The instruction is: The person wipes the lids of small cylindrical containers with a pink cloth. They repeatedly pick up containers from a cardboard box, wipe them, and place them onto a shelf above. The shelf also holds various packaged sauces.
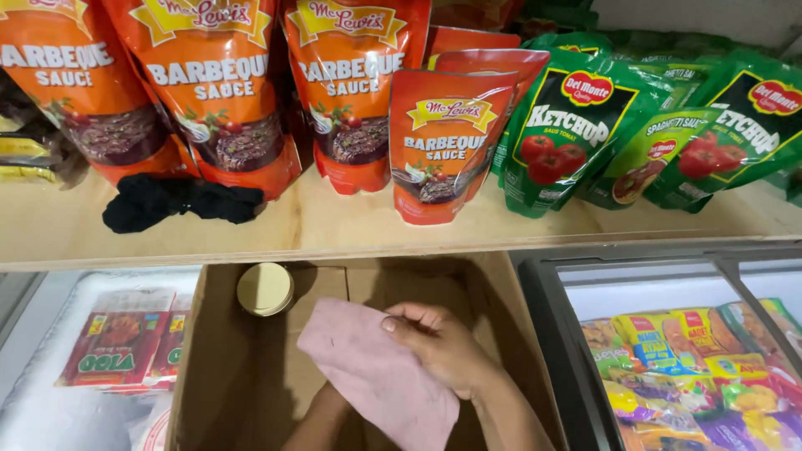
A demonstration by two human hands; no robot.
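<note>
1. Up top, the wooden shelf (pixel 334 225) spans the frame, lined with orange sauce pouches (pixel 217 92) and green ketchup pouches (pixel 568 125); a black cloth (pixel 180 200) lies at its left.
2. Lower centre, I'm working inside the open cardboard box (pixel 209 351).
3. My right hand (pixel 443 347) pinches the pink cloth (pixel 376 376), which drapes over my left forearm; I can't tell what the left hand is doing, it's hidden.
4. A round cream lid (pixel 265 289) sits in the box's upper-left corner; I'd keep the cloth bunched firmly.

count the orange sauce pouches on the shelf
6 orange sauce pouches: three large across the back left, one smaller in front, two partly hidden behind it; more may be hidden.
</note>
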